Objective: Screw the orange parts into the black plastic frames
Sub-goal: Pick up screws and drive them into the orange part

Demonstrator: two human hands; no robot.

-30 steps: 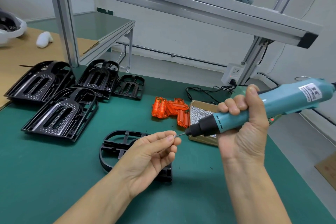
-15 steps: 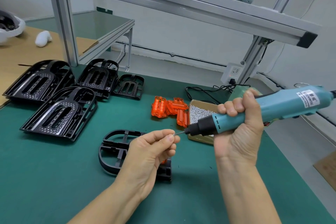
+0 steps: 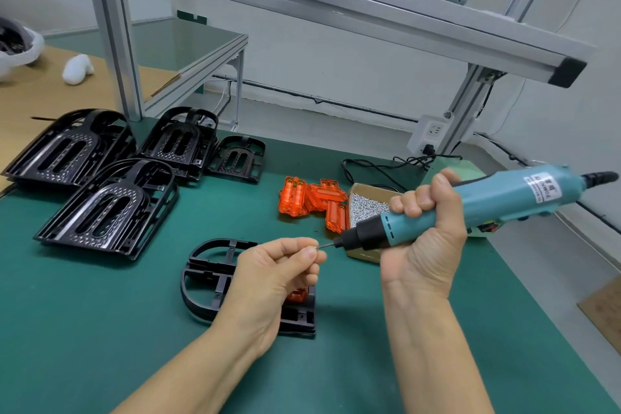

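Right hand grip wrapped around teal screwdriver; left hand grip pinching a small screw at the bit. Black frame lies below on the tabletop; orange parts piled farther back.

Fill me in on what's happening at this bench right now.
A person is assembling parts at a green bench. The right hand grips a teal electric screwdriver, held level above the table. The left hand pinches a small screw against the bit's tip, apparently loading it. Below the left hand lies a black frame with an orange part set in it, not yet being driven. More orange parts and a box of screws sit behind.
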